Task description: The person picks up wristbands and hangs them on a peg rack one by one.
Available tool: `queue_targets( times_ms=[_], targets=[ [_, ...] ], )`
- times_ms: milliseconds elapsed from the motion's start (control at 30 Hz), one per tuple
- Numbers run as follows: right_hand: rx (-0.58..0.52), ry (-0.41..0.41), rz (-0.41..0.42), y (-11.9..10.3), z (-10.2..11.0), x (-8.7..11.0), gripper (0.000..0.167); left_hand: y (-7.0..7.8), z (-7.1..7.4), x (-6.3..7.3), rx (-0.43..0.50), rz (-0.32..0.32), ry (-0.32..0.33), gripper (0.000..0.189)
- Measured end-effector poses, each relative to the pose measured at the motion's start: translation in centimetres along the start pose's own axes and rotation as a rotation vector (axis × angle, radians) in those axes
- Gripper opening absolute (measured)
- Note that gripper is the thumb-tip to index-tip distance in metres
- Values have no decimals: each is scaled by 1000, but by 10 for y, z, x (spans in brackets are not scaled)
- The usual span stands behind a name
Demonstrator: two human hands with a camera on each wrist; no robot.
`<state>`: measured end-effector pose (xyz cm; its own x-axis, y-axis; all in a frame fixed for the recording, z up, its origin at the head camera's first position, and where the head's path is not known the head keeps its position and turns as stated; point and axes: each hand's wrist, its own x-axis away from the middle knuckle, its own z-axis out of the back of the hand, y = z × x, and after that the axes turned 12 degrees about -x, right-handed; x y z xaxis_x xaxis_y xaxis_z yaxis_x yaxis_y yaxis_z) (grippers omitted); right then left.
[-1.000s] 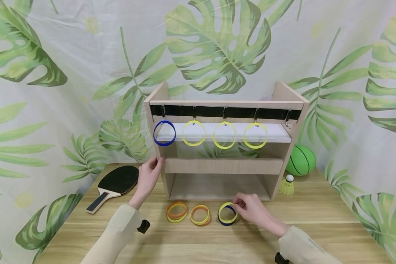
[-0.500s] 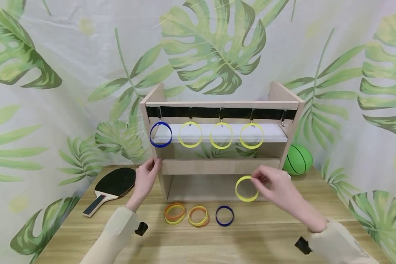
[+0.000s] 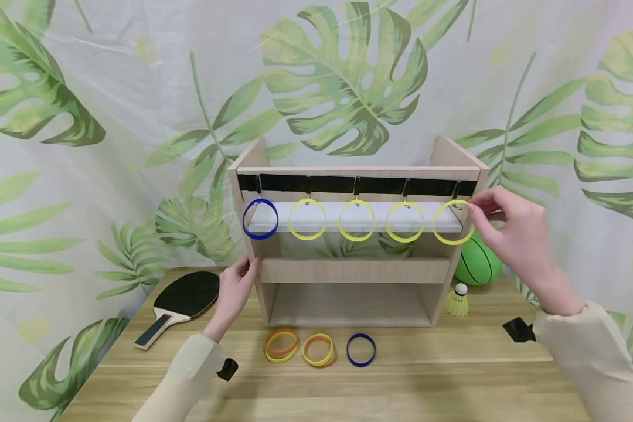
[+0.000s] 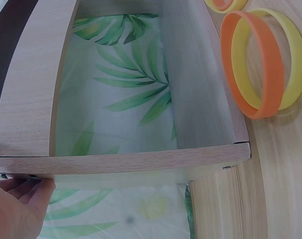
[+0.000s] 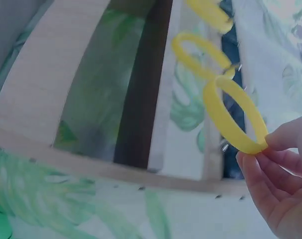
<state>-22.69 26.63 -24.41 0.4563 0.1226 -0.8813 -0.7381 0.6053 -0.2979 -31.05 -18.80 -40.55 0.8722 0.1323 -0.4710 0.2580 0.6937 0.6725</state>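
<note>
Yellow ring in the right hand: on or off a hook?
Off, apparently: the right hand pinches the yellow ring, and the right wrist view shows the hook outside its loop.

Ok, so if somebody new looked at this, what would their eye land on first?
Probably the row of bright rings across the front of the wooden rack: a blue ring hanging at the left end, then three yellow rings. At the right end, the right hand pinches another yellow ring by the last hook. The big-leaf backdrop behind everything also stands out.
</note>
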Motion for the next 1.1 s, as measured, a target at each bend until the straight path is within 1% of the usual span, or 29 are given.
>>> queue_targets(
  times_ms=[167, 267, 367, 533, 600, 667, 733, 800, 867, 967, 1033, 1100],
  targets=[
    [54, -50, -77, 14, 2, 4, 5, -1, -3, 3, 10, -2, -10, 32],
    [72, -73, -90, 18, 1, 9, 5, -1, -4, 4, 9, 1, -13, 34],
    [67, -62, -83, 19, 1, 13, 5, 0, -4, 5, 13, 1, -12, 34],
    [40, -1, -83, 7, 6, 24, 8, 2, -3, 6, 20, -5, -4, 31],
    [49, -11, -73, -1, 6, 31, 10, 2, -3, 5, 22, -4, -6, 30],
    [48, -55, -52, -9, 1, 40, 12, 3, -2, 4, 24, -5, -10, 31],
    [38, -115, -28, -14, -11, 52, 15, 3, -1, 2, 21, -6, -8, 32],
    [-4, -182, -9, -16, -28, 67, 18, 3, 0, 0, 19, -13, -1, 34],
    [-64, -249, -8, -14, -50, 86, 19, 4, 0, -1, 20, -21, 7, 35],
    [-148, -355, -7, -8, -86, 120, 17, 3, 1, -3, 16, -34, 15, 37],
    [-192, -437, -32, -4, -107, 144, 15, 2, 1, -3, 15, -34, 16, 37],
    [-216, -523, -97, 0, -125, 166, 13, 1, 0, -2, 16, -30, 10, 37]
  ],
)
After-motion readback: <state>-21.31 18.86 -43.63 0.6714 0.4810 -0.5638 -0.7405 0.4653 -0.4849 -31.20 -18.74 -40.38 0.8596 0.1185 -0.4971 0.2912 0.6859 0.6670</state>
